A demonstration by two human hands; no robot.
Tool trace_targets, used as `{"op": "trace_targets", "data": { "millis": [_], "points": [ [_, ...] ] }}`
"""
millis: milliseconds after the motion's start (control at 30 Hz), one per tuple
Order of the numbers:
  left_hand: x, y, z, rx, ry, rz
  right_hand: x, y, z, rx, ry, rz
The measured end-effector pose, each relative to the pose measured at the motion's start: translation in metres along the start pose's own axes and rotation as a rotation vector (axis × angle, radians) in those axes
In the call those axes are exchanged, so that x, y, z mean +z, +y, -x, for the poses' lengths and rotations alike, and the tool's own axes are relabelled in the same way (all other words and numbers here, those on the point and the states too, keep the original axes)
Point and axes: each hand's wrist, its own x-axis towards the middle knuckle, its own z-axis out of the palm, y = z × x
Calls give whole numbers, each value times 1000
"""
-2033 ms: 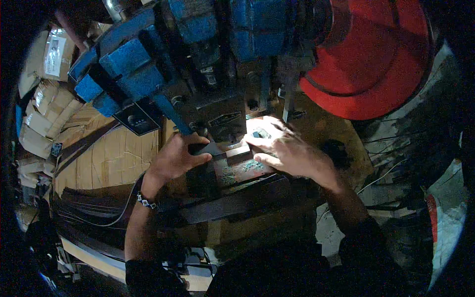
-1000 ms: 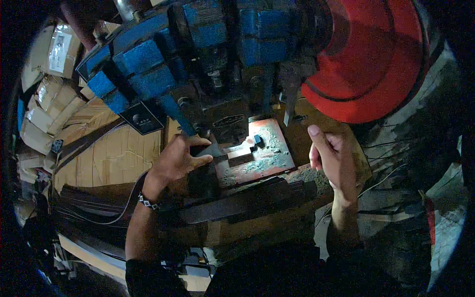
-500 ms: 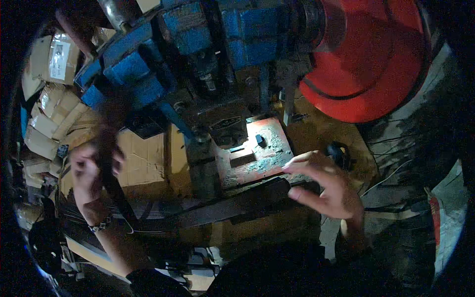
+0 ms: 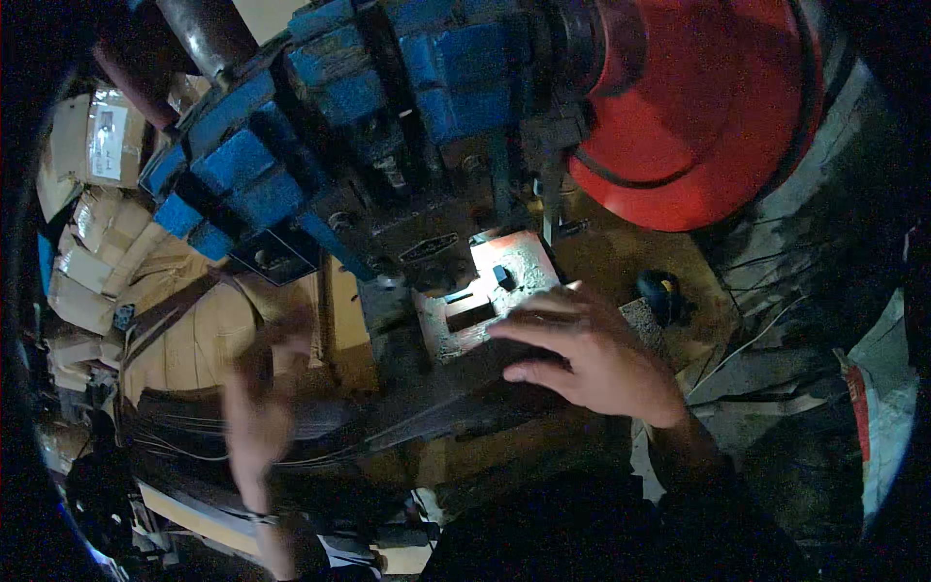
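My right hand point(image 4: 596, 359) hovers over the near right part of a brightly lit, worn metal plate point(image 4: 529, 258) on a blue machine point(image 4: 465, 68). Its fingers are stretched out with the thumb apart, and nothing shows in it. On the plate are a small dark block point(image 4: 502, 277) and a rectangular slot point(image 4: 469, 312). My left hand point(image 4: 262, 407) is smeared by motion, so its fingers do not read clearly. It is in front of an open cardboard box point(image 4: 175, 339), above a bundle of long dark strips point(image 4: 330, 427).
A large red wheel guard point(image 4: 698, 116) rises at the far right. Stacked cardboard boxes point(image 4: 97, 233) stand at the left. A small black round object point(image 4: 661, 296) sits right of the plate. A white sack point(image 4: 887, 417) is at the right edge.
My left hand has moved right and nearer to me, away from the dark strip by it. My right hand has shifted left over the plate. The view has moved slightly.
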Motion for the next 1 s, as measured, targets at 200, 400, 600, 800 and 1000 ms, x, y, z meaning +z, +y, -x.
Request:
{"op": "trace_targets", "data": {
  "millis": [200, 400, 600, 800, 1000],
  "points": [
    [71, 19, -5, -100, -435, 319, 14, 16, -23, 96, -2, -67],
    [66, -17, -47, 98, -422, 23, 27, 49, -24, 187, -66, 30],
    [68, -49, -77, 284, -481, -130, 23, 55, -40, 131, -276, 53],
    [82, -30, -86, 73, -602, 392, 44, 74, -36, 230, -456, 123],
    [89, -25, -88, 216, -566, -258, 36, 71, -29, -102, -207, 334]
  ]
}}
